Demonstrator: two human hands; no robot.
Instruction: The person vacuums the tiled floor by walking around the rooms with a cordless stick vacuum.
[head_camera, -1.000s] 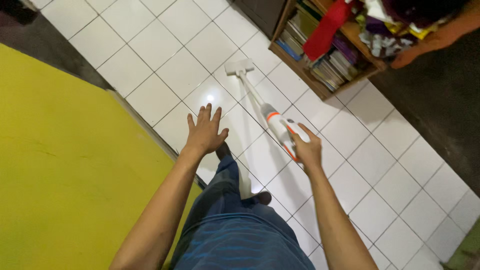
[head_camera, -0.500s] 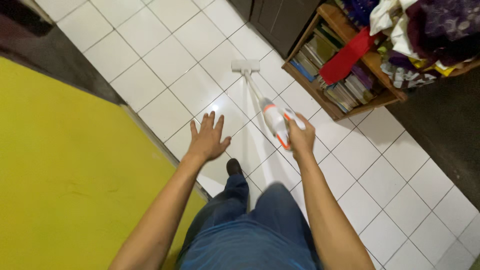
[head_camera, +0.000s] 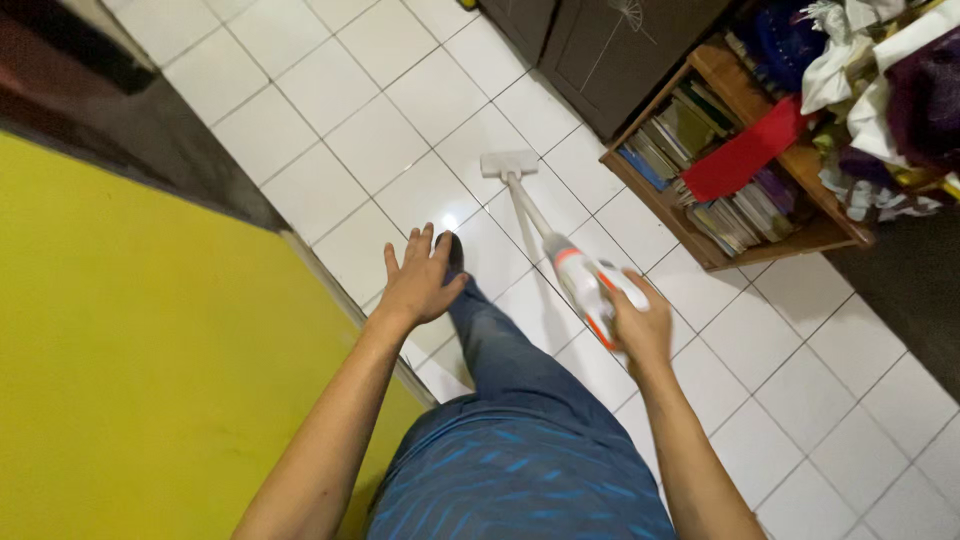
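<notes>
My right hand (head_camera: 640, 325) grips the handle of a white and orange stick vacuum cleaner (head_camera: 578, 275). Its tube runs forward to a flat white floor head (head_camera: 508, 164) resting on the white tiled floor (head_camera: 380, 150). My left hand (head_camera: 420, 280) is held out in the air with the fingers spread, holding nothing, above the floor beside a yellow surface (head_camera: 150, 370). My leg in blue jeans (head_camera: 500, 350) is stepping forward, its dark shoe partly hidden behind the left hand.
A low wooden shelf (head_camera: 740, 190) with books, a red item and piled cloth stands at the right. A dark cabinet (head_camera: 600, 50) stands behind it. A dark mat (head_camera: 905, 280) lies at the right edge. The yellow surface fills the left side.
The vacuum head has moved forward over the tiles toward the cabinet. My leg has stepped forward, and the view has shifted so the shelf sits farther right.
</notes>
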